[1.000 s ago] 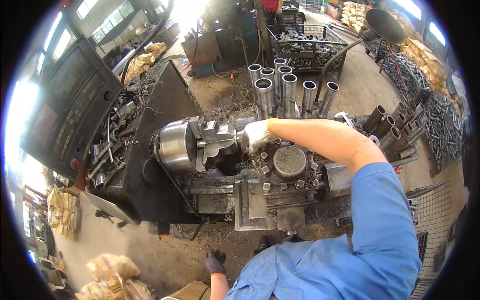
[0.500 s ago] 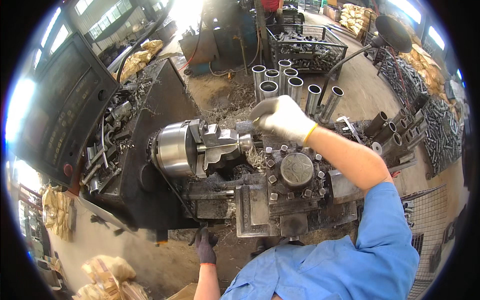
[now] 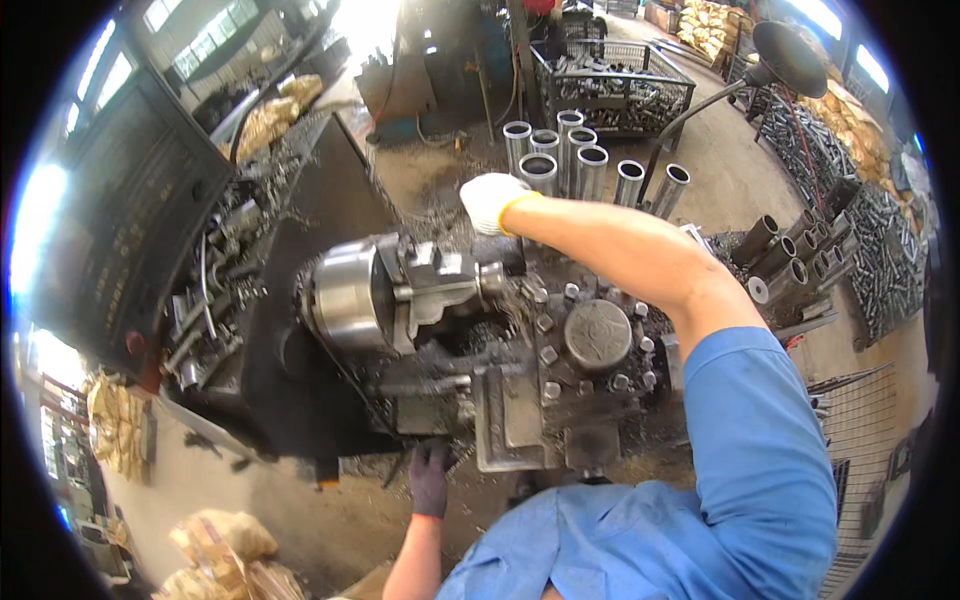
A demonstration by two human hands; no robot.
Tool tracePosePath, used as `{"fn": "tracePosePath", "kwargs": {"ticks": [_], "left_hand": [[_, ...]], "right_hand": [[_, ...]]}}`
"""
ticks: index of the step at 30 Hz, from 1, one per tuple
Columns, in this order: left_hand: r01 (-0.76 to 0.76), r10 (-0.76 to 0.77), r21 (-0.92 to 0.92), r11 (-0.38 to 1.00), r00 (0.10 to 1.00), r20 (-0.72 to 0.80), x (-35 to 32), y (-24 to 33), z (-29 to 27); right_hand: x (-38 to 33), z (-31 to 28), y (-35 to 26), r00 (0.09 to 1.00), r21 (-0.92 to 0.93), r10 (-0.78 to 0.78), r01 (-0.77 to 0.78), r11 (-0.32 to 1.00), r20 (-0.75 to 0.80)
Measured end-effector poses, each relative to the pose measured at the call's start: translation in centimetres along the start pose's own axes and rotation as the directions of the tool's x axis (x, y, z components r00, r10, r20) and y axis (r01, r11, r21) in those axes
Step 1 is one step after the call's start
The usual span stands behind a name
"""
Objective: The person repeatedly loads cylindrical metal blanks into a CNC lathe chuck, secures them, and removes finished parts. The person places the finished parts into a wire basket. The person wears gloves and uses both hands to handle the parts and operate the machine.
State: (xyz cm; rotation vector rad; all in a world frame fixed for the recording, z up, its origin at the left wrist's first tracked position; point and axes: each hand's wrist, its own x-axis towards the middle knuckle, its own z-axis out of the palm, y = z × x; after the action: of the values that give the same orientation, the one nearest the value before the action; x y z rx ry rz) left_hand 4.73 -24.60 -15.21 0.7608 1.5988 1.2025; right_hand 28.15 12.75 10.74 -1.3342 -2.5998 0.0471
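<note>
My right hand (image 3: pixel 495 203), in a white glove with a yellow cuff, is above and behind the lathe, beyond the chuck's outer end. It looks curled into a fist; its fingers face away, so anything inside is hidden. Below it to the left is the steel chuck (image 3: pixel 345 297), with a jaw-like fixture (image 3: pixel 440 290) and a short round metal end (image 3: pixel 491 279). My left hand (image 3: pixel 430 485), in a dark glove, reaches up to the lathe's lower front edge, near the bottom of a thin slanting rod (image 3: pixel 350 380). Its fingertips blur into the dark metal.
A bolted tool post (image 3: pixel 598 335) sits right of the chuck. Several upright steel tubes (image 3: pixel 592 172) stand behind my right forearm, and darker tubes (image 3: pixel 755 240) at the right. A lamp (image 3: pixel 788 62) overhangs there. Metal scraps (image 3: pixel 215 290) lie left; a wire crate (image 3: pixel 660 95) stands behind.
My right hand has moved left, toward the chuck side, and its forearm now reaches across the tool post's back. My left hand has shifted slightly right and up. The view has tilted slightly.
</note>
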Motion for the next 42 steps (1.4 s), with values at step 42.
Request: {"fn": "tracePosePath", "kwargs": {"ticks": [42], "left_hand": [[-0.740, 0.731, 0.205, 0.640, 0.669, 0.132, 13.8, 31.7, 15.6]], "right_hand": [[-9.7, -6.1, 2.5, 0.864, 0.208, -0.278, 0.390, 0.897, -0.421]]}}
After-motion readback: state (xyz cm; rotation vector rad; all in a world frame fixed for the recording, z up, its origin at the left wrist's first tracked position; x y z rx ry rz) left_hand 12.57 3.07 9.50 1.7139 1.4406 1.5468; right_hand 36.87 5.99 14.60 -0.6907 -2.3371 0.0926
